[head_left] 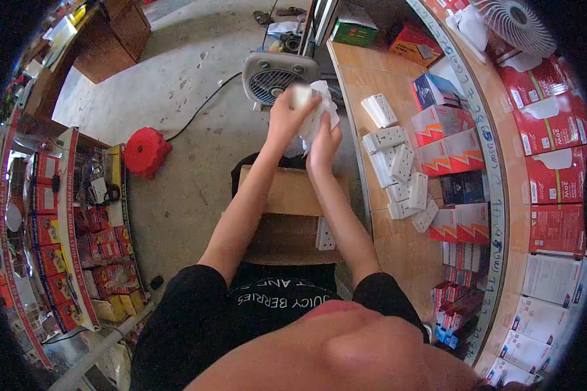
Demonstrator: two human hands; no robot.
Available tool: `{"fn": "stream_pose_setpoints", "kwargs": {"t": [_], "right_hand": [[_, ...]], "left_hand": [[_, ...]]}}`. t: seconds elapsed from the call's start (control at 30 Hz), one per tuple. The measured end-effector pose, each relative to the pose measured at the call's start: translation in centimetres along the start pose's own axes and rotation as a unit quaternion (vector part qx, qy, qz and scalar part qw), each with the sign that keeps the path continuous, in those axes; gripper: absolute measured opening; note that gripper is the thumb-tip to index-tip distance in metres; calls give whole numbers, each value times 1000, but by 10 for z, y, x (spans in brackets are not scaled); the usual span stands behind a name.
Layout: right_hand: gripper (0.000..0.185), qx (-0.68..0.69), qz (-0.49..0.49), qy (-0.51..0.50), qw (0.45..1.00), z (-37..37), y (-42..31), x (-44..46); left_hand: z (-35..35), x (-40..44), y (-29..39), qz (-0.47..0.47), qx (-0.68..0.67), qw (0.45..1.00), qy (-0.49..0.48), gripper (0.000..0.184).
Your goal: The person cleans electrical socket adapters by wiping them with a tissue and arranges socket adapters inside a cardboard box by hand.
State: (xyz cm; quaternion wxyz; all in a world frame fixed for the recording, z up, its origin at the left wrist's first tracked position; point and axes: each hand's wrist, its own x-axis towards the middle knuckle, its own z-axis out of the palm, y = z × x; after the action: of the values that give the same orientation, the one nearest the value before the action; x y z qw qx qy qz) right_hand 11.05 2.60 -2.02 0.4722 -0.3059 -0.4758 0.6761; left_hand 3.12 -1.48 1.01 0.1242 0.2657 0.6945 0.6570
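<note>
Both my hands are raised in front of the floor fan. In my left hand (289, 118) is a small white object (301, 98), its face blurred so I cannot tell its kind. My right hand (325, 142) grips a crumpled white cloth or paper (319, 120), which lies against that object. Below my forearms is an open cardboard box (284, 192), with a white socket strip (325, 234) at its right side. Several more white socket strips (401, 163) lie heaped on the wooden counter to my right.
Boxes with orange bolts (453, 151) line the counter's back, beside a glass edge with handwriting. The floor fan (277, 78) stands ahead, its black cable crossing the concrete floor. A red round object (147, 152) lies left, near a rack of packets (104, 241).
</note>
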Motion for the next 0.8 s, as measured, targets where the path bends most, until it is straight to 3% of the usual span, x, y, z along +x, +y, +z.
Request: {"fn": "stream_pose_setpoints", "kwargs": {"t": [0.17,0.23,0.43,0.5,0.57,0.63,0.7,0.77,0.8], "right_hand": [[31,22,11,7,1000,-6,-1,12],[31,39,14,8,999,-7,-4,17],[31,96,27,68,993,-8,-15,25],[32,102,17,66,992,-10,-14,26],[33,108,10,61,992,-10,-13,24],[33,76,7,71,995,-6,-15,24],[33,62,2,35,997,-2,-21,18],[33,46,-4,2,999,1,-23,13],[33,46,5,-17,999,3,-21,12]], "left_hand": [[-1,-9,11,-17,59,998,-20,47],[2,-12,14,19,70,997,-17,46],[-2,-14,26,-47,-30,998,-1,49],[-6,-12,28,-80,-139,986,36,47],[-6,-8,17,-49,-167,983,52,43],[-7,-6,16,7,-94,994,61,42],[0,-7,13,29,-109,992,52,41],[8,-11,6,-24,-124,989,-77,41],[14,-16,8,-6,-129,991,-21,39]]}}
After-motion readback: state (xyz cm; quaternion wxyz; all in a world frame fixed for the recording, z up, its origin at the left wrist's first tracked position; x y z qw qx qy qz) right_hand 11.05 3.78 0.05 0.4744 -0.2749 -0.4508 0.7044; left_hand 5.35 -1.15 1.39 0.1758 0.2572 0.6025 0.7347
